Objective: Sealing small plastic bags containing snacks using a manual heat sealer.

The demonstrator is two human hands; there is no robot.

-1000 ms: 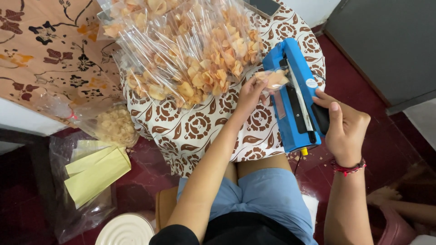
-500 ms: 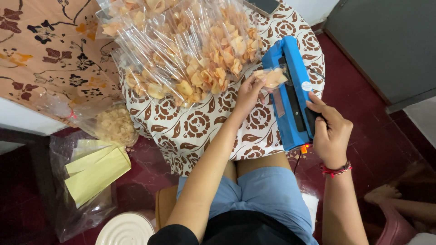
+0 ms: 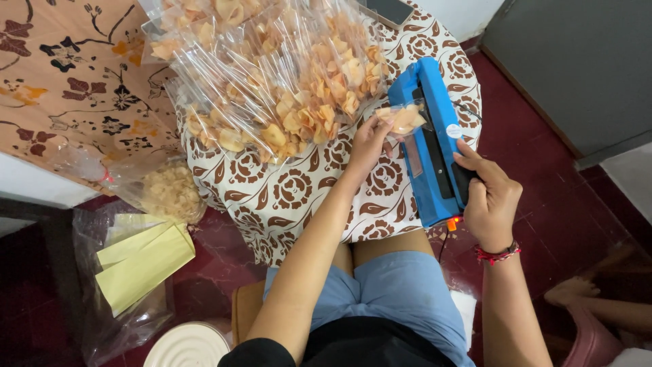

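— Where is the small bag of chips [image 3: 402, 119]?
— Near the right edge of the worktop [image 3: 292, 197], pinched in the left hand [image 3: 370, 141]. Fingers pressed together on the bag's near end. Open end poking to the right, into the blue sealer [image 3: 435, 146].
— And the sealer?
— Long and thin, lying along the right edge, running from the far side toward the near corner. Bag laid across it, not along it.
— Right hand [image 3: 490, 197]?
— Wrapped over the sealer's black arm at the near end, fingers curled down on it. Little orange light showing just below.
— Which hand closer to the bag?
— Left one, holding it already. Right one a bit apart, further down the sealer.
— Anything else close by?
— Big pile of filled bags [image 3: 272, 81] just left of the small bag, covering the far part of the worktop.
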